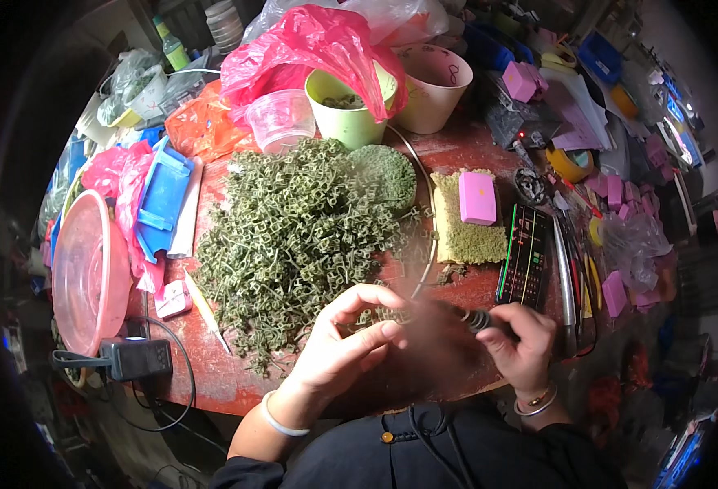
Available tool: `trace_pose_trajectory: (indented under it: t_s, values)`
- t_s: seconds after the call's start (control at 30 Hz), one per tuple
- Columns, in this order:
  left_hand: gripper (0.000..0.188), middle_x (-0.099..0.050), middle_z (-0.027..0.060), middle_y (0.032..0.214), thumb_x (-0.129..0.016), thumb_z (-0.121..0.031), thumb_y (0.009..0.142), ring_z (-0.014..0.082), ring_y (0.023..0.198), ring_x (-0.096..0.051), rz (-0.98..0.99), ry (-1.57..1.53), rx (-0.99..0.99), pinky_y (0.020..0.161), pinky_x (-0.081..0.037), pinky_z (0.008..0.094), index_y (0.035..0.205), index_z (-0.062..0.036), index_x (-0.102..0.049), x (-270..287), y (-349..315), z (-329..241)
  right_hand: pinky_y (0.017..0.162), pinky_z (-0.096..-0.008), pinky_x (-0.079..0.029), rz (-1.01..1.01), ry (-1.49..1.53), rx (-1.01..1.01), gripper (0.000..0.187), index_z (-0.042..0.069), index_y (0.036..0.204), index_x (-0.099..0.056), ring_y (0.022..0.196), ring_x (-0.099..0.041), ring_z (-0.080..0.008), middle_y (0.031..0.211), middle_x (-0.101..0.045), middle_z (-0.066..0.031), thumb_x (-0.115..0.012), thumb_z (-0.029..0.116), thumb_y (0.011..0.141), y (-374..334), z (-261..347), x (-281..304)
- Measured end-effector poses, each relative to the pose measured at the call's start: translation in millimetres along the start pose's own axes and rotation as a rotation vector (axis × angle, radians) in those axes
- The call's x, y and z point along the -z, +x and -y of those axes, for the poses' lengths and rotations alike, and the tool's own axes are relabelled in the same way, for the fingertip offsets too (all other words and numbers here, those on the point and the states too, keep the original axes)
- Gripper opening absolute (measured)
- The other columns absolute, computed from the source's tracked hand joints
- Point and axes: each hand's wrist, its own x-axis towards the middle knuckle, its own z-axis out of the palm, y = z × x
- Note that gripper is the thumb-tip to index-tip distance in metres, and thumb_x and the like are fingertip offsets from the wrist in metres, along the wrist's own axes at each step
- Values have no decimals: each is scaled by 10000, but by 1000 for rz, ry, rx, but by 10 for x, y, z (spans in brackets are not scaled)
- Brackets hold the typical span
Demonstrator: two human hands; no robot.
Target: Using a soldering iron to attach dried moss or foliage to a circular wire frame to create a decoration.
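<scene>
Near the table's front edge, my left hand [351, 334] pinches a small grey-green piece [392, 314] between thumb and fingers. Facing it, my right hand [522, 342] grips a dark handheld tool with a ribbed collar [477, 319], its far end pointing toward the left hand. A hazy blur between the hands hides the tool's tip and whatever it touches. Beyond my left hand spreads a large heap of small green looped pieces [294, 236]. A round green textured pad [385, 178] lies at the heap's far right edge.
A pink block [478, 198] rests on a yellow-green sponge [457, 236], left of a dark phone [525, 257]. Slim tools [567, 277] line the right side. Buckets [347, 114] and a pink bag [302, 53] stand behind. A pink basin [90, 273] and corded black box [136, 359] are left.
</scene>
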Motion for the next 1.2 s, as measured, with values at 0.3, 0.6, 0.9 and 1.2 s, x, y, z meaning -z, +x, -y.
trace_pose_trajectory:
  t_s: [0.3, 0.6, 0.9, 1.2]
  values:
    - [240, -605, -23, 874, -699, -77, 900, 9, 613, -477, -124, 148, -99, 504, -351, 161, 1119, -72, -603, -88, -5, 61, 509, -365, -446, -86, -434, -80, 250, 17, 827, -628, 566, -603, -297, 682, -616, -134, -778, 216, 832, 76, -197, 139]
    - [192, -617, 12, 980, -685, -31, 884, 54, 759, -570, -110, 185, -149, 651, -458, 196, 1052, -41, -592, -116, 22, 52, 521, -281, -438, -21, 19, -126, 253, -8, 858, -630, 543, -561, -145, 655, -598, -73, -805, 169, 812, 83, 102, -31]
    - [195, -588, -14, 904, -675, 5, 850, 31, 731, -511, -142, 547, -345, 679, -420, 185, 1027, -34, -603, -134, 3, 65, 616, -180, -466, 153, 408, -307, 297, 5, 992, -611, 758, -583, -10, 839, -656, 5, -807, 50, 773, 107, 319, -206]
    - [293, -618, -3, 905, -734, 5, 794, 39, 753, -543, -168, 697, -287, 648, -436, 205, 1053, 7, -597, -88, -17, 129, 606, -290, -512, 160, 302, -11, 300, 30, 1033, -583, 735, -672, -179, 930, -671, -91, -712, -28, 768, 155, 318, -334]
